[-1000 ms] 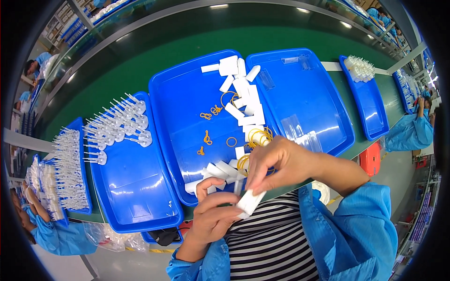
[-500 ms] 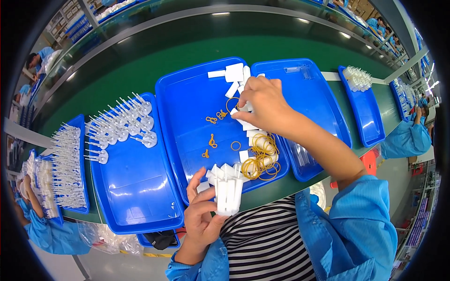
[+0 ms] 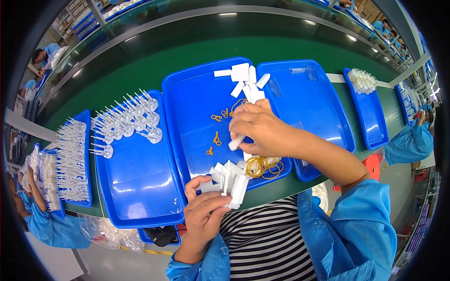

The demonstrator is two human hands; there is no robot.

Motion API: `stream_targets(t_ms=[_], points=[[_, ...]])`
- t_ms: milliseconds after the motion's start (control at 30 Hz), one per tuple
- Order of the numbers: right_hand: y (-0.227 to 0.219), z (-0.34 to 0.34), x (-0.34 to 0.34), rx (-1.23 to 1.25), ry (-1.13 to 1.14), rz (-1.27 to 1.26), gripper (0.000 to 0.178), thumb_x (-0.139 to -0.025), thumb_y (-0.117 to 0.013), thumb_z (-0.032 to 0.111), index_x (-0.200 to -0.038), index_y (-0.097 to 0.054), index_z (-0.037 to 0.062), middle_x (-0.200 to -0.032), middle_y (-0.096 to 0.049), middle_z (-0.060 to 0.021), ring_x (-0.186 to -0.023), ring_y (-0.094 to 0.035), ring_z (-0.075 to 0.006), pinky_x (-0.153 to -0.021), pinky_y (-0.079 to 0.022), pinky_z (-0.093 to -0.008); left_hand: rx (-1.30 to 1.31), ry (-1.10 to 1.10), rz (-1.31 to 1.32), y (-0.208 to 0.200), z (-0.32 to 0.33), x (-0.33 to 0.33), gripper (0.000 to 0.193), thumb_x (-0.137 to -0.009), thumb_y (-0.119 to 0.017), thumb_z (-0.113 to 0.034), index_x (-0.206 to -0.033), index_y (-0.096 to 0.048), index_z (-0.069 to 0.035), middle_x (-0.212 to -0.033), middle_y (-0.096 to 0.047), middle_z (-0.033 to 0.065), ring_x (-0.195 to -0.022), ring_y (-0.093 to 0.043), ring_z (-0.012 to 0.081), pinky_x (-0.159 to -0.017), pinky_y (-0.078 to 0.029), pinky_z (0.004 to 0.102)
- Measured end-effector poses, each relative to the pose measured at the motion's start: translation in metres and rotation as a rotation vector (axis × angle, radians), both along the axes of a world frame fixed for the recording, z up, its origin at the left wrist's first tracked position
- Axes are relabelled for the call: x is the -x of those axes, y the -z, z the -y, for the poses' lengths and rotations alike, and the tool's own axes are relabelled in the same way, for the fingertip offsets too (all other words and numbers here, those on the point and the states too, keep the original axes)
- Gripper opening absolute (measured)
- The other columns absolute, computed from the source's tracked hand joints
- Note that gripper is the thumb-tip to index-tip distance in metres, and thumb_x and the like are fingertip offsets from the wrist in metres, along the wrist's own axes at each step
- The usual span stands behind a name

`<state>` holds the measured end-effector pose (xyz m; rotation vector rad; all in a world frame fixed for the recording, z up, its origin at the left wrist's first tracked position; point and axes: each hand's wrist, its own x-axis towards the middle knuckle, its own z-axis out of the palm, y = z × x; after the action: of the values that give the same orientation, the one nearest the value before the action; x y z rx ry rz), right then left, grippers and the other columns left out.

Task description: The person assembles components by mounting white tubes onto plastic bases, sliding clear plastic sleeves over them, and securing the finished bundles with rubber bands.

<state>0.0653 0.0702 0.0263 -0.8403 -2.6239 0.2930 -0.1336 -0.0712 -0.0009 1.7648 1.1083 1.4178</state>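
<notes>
My left hand (image 3: 204, 214) is closed around a white plastic holder with white blocks standing in it (image 3: 238, 191), near the front edge of the middle blue tray (image 3: 187, 112). My right hand (image 3: 265, 129) pinches a white block (image 3: 236, 143) above that tray, up and to the right of the holder. Loose yellow rubber bands (image 3: 262, 167) lie in a heap under my right forearm. Several small twisted rubber bands (image 3: 216, 138) rest on the tray floor. More white blocks (image 3: 240, 72) lie along the tray's far right side, partly hidden by my right hand.
A blue tray on the left (image 3: 136, 187) bears clear parts with upright pins (image 3: 136, 112). Further left, another tray is packed with pinned parts (image 3: 72, 161). Clear pieces lie in the right tray (image 3: 323, 112). A narrow tray (image 3: 372, 124) and co-workers (image 3: 408, 143) are beyond.
My right hand has come nearer, toward the holder, with a white block showing in its fingers. My left hand has tilted the holder. The view has shifted slightly.
</notes>
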Motion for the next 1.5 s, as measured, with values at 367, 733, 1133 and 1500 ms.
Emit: stream_targets(t_ms=[367, 733, 1133, 1500], points=[[-0.019, 0.025, -0.026, 0.260, -0.094, -0.162, 0.018, -0.070, -0.066, 0.010, -0.087, -0.058, 0.0121, -0.081, -0.061, 0.0006, -0.072, -0.058, -0.0163, -0.068, -0.038, -0.0308, 0.003, 0.143, -0.071, -0.007, -0.004, -0.012, 0.015, -0.073, -0.070, -0.014, -0.087, -0.068, -0.011, -0.078, -0.067, 0.0018, -0.081, -0.056, 0.0180, -0.091, -0.032, 0.0403], [-0.031, 0.022, -0.043, 0.474, -0.214, -0.197, 0.013, -0.075, -0.063, 0.009, -0.088, -0.064, 0.0091, -0.082, -0.063, -0.0032, -0.072, -0.060, -0.0199, -0.068, -0.044, -0.0308, 0.048, 0.228, -0.138, -0.011, -0.005, -0.019, 0.016, -0.072, -0.070, -0.016, -0.088, -0.070, -0.013, -0.078, -0.067, 0.0007, -0.084, -0.054, 0.0189, -0.089, -0.032, 0.0375], [-0.018, 0.050, -0.031, 0.536, -0.269, -0.097, 0.017, -0.093, -0.045, 0.022, -0.092, -0.055, 0.0078, -0.085, -0.056, -0.0081, -0.084, -0.053, -0.0267, -0.075, -0.039, -0.0375, -0.008, 0.256, -0.236, -0.010, -0.007, -0.023, 0.016, -0.072, -0.069, -0.014, -0.088, -0.071, -0.015, -0.083, -0.065, -0.0025, -0.093, -0.049, 0.0224, -0.088, -0.032, 0.0348], [-0.022, 0.073, -0.020, 0.662, -0.212, -0.405, 0.006, -0.082, -0.063, 0.014, -0.087, -0.065, 0.0103, -0.076, -0.061, -0.0021, -0.073, -0.057, -0.0171, -0.073, -0.035, -0.0311, 0.035, 0.131, -0.076, 0.003, -0.004, -0.022, 0.030, -0.064, -0.077, -0.021, -0.087, -0.063, -0.009, -0.097, -0.062, 0.0054, -0.101, -0.049, 0.0319, -0.087, -0.036, 0.0400]])
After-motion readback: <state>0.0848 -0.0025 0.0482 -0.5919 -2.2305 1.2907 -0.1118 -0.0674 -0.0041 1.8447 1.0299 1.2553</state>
